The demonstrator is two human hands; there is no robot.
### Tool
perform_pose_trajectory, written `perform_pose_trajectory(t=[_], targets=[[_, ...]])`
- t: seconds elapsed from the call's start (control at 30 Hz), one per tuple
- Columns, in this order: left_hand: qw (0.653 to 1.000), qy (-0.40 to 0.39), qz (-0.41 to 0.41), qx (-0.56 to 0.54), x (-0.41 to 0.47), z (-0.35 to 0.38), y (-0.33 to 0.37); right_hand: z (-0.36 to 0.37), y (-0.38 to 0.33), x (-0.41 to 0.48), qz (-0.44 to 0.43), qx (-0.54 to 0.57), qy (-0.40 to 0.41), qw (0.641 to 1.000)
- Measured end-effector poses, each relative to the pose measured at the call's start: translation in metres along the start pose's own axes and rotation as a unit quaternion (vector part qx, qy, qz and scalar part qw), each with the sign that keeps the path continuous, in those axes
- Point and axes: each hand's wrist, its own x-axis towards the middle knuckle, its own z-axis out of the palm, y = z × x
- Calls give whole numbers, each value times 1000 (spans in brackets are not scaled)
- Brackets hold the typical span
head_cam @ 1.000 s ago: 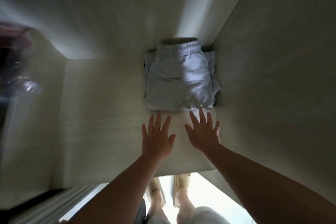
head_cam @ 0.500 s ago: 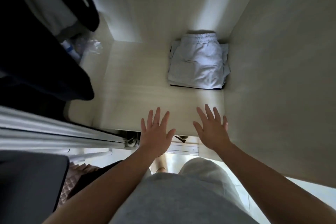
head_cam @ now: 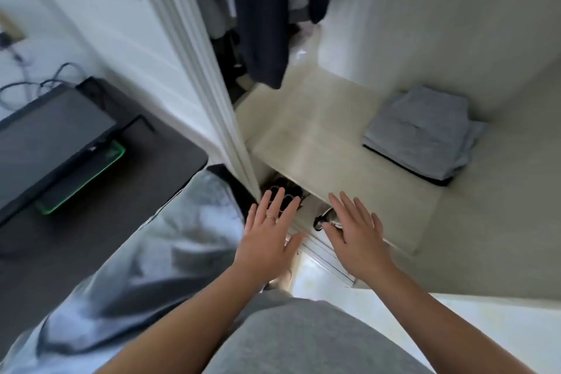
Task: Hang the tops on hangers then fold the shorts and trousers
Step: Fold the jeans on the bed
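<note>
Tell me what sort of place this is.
Probably a bedroom, at an open wardrobe: dark clothes hang inside, folded grey garments sit on its shelf, and a desk with a monitor stands beside it.

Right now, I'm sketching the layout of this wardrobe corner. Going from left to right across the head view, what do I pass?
dark screen → white wardrobe door → left hand → right hand → folded grey clothes. The hanging dark garments are left out, since they overlap the left hand's position in the order.
</note>
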Motion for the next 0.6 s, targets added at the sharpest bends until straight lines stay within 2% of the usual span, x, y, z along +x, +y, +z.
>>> perform_pose_trajectory(t=[0.2, 0.33, 0.5, 0.6], targets=[[993, 8, -108, -54, -95, -4, -23, 16, -49, -24, -121, 36, -57, 990], [973, 18, -209, -101, -155, 0, -39, 31, -82, -38, -185, 93, -122, 971], [928, 32, -315, -196, -219, 13, -57, 63, -123, -57, -227, 132, -226, 938], [879, 68, -381, -279, -254, 25, -65, 86, -147, -70, -258, 130, -283, 914]])
